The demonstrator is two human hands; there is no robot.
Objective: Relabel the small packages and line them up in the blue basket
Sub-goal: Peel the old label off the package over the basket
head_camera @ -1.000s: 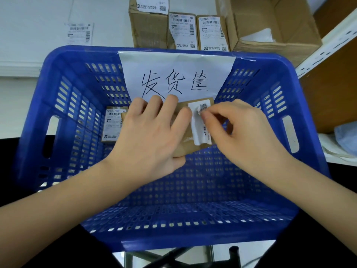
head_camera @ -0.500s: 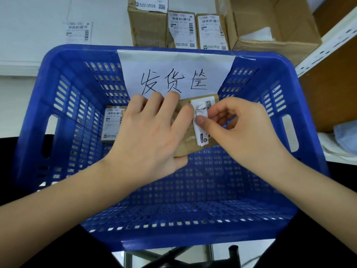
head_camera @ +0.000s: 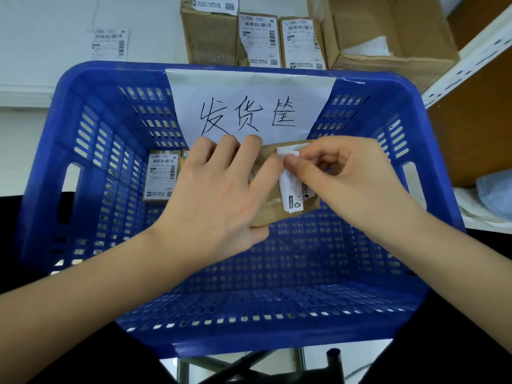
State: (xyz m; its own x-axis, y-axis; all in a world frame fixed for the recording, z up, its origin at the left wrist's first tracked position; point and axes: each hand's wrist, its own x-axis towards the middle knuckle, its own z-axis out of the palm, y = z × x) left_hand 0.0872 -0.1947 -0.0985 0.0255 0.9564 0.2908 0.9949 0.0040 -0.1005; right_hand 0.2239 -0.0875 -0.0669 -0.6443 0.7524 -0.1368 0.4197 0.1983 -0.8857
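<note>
Right hand [head_camera: 352, 178] pinches label [head_camera: 293, 195] on left-held package [head_camera: 270, 209].

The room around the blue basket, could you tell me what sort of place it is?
Probably a parcel packing or shipping room: labelled boxes stand behind the basket, a spare label lies nearby, and metal shelving stands at right.

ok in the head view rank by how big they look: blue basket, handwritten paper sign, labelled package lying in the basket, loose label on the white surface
1. blue basket
2. handwritten paper sign
3. and 4. labelled package and loose label: they look alike, and the label lies farther off, so unranked.
</note>
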